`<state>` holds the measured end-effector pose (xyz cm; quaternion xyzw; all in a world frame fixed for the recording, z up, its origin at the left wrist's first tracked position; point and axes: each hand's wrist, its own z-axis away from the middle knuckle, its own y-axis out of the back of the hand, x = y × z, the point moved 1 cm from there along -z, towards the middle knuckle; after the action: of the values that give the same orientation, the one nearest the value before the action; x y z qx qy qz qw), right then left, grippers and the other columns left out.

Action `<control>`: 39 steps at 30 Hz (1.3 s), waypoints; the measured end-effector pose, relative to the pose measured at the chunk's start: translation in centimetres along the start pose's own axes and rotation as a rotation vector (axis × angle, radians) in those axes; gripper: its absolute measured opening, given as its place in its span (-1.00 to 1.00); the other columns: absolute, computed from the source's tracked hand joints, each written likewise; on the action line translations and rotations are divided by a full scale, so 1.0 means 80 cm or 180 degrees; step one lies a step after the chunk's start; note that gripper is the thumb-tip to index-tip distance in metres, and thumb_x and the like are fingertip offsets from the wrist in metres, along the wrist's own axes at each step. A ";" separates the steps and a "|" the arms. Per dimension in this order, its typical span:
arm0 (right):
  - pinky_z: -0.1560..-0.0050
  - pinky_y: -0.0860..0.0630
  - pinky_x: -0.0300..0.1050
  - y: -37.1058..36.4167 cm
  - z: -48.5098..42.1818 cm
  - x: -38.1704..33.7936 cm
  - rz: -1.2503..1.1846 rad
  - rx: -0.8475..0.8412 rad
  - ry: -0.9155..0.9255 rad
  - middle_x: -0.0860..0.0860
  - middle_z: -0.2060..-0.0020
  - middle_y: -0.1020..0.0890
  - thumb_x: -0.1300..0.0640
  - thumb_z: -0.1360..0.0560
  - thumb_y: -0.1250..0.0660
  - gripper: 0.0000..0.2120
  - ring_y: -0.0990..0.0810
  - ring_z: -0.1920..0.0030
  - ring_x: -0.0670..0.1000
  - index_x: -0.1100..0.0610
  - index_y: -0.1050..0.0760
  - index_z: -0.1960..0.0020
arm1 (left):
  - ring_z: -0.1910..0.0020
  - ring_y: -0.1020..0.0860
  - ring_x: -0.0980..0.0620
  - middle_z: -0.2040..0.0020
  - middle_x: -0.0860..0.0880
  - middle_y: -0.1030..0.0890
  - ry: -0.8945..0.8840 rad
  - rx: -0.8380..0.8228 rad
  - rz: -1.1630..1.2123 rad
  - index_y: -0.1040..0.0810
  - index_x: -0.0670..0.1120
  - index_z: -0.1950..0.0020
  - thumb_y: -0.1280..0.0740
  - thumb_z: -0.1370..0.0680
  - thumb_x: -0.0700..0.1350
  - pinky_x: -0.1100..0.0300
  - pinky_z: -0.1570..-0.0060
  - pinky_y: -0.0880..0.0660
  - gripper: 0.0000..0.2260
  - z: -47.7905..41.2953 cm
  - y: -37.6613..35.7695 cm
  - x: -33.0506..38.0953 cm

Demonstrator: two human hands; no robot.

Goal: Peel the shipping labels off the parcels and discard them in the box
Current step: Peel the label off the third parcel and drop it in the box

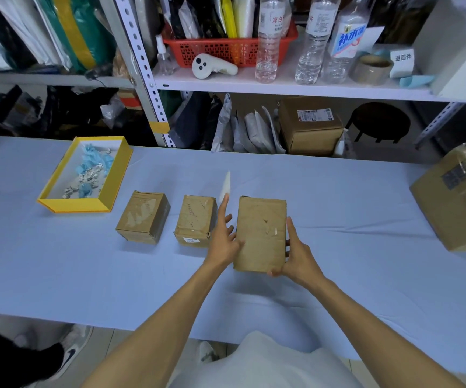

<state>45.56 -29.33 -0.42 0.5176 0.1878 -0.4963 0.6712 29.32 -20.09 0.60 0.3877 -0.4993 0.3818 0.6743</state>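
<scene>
Brown cardboard: three parcels in a row on the blue-covered bench (338,219). The tall parcel (261,233) sits rightmost, between both hands, its long axis running away from the person with a slight lean. The right hand (296,250) grips its near right corner, fingers curled round the edge and under the near end. The left hand (223,236) lies flat against its left side with fingers straight and spread, gripping nothing. The top face shows only torn flecks of paper and no whole label, so this one looks stripped on the side in view; other faces are hidden. The middle parcel (196,219) lies just beside the left hand and carries a small sticker (191,240) on its near face. The left parcel (143,217) stands farther along, its top scuffed and bare. A blurred white strip (226,186) shows just beyond the left fingertips; cannot tell whether it is a peeled label. The yellow box (50,203), already holding blue and white scraps, lies well to the left and farther back, past both other parcels. The left hand is nearer to it, so any discard likely goes leftward with that hand.
</scene>
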 end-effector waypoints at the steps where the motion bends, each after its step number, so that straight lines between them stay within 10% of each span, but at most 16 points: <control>1: 0.03 -0.57 -0.13 0.002 -0.001 -0.001 -0.0009 -0.0022 -0.0077 -0.06 -0.02 -0.48 0.19 -0.21 -0.63 0.35 -0.57 0.01 0.00 -0.07 0.40 -0.52 | -0.42 -0.36 -0.06 -0.39 -0.11 -0.35 0.0071 -0.0006 0.0048 0.01 0.23 -0.54 -0.31 -0.48 -0.43 0.04 -0.31 -0.44 -0.13 0.002 0.001 -0.006; 11: -0.21 -0.46 0.12 0.006 -0.042 -0.029 0.0793 0.0164 -0.0070 0.12 -0.29 -0.38 -0.01 -0.08 -0.67 0.44 -0.44 -0.26 0.23 -0.14 0.43 -0.49 | -0.04 -0.60 0.04 0.04 -0.01 -0.60 0.0331 0.0073 0.0196 -0.07 0.16 -0.53 -0.36 -0.41 -0.46 0.15 -0.10 -0.55 -0.12 -0.002 0.008 -0.022; 21: 0.03 -0.49 -0.03 0.001 -0.058 -0.015 0.0504 0.0735 0.0316 0.15 -0.04 -0.61 0.09 -0.57 -0.23 -0.55 -0.57 0.00 0.14 -0.13 -0.23 -0.42 | -0.13 -0.57 0.18 -0.15 -0.06 -0.63 0.0365 0.0147 0.0194 -0.12 0.17 -0.52 -0.34 -0.43 -0.46 0.25 0.02 -0.59 -0.15 -0.009 0.008 -0.032; 29: -0.07 -0.49 0.03 0.002 -0.044 -0.022 0.1220 0.0156 -0.0049 0.04 -0.13 -0.27 -0.30 -0.06 -0.57 0.37 -0.49 -0.07 0.18 -0.16 0.36 -0.50 | -0.11 -0.59 0.08 -0.13 -0.10 -0.62 0.0476 0.0107 0.0306 -0.16 0.14 -0.51 -0.36 -0.41 -0.49 0.28 0.16 -0.60 -0.16 -0.019 0.007 -0.033; 39: -0.03 -0.48 -0.07 0.005 -0.056 -0.016 0.0419 0.0899 0.0236 0.01 -0.02 -0.59 0.00 -0.64 -0.07 -0.55 -0.58 -0.02 0.05 -0.18 -0.13 -0.51 | -0.16 -0.59 -0.02 -0.20 -0.16 -0.61 0.0679 0.0146 0.0780 -0.18 0.11 -0.50 -0.34 -0.40 -0.53 0.07 0.08 -0.62 -0.16 -0.021 0.002 -0.032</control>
<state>46.55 -24.77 -1.00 0.6360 0.1065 -0.4533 0.6154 29.26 -18.79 -2.17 0.2964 -0.4597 0.5115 0.6628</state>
